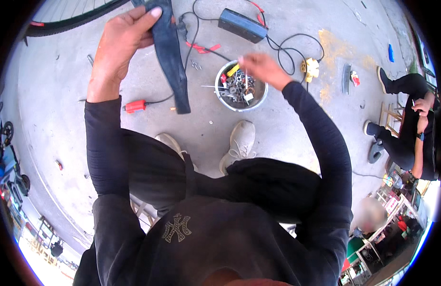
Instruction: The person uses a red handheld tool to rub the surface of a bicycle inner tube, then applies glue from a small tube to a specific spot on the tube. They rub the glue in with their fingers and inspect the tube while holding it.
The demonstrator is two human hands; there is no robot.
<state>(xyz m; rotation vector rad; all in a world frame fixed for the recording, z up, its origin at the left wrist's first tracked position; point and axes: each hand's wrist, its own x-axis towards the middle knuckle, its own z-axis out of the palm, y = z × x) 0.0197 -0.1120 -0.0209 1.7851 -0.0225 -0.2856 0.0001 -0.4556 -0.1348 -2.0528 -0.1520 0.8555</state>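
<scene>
My left hand (120, 45) pinches a flat black inner tube (170, 62) between thumb and fingers. The tube hangs down in front of me, its lower end loose above the concrete. My right hand (263, 69) is over the far right rim of a round metal bowl (219, 97), thumb and fingers drawn together. A thin white stick (246, 80) shows just below those fingertips; I cannot tell whether they hold it or it stands in the bowl. Small metal parts (237, 90) fill the bowl, with a yellow-handled item (234, 70) among them.
Beyond the bowl lies a dark box-shaped charger (243, 25) with black cables and red clips (204, 48). A red connector (135, 106) lies near my left foot, and a yellow socket block (310, 69) stands right. A bicycle wheel (72, 28) is far left; another person (411, 109) sits at right.
</scene>
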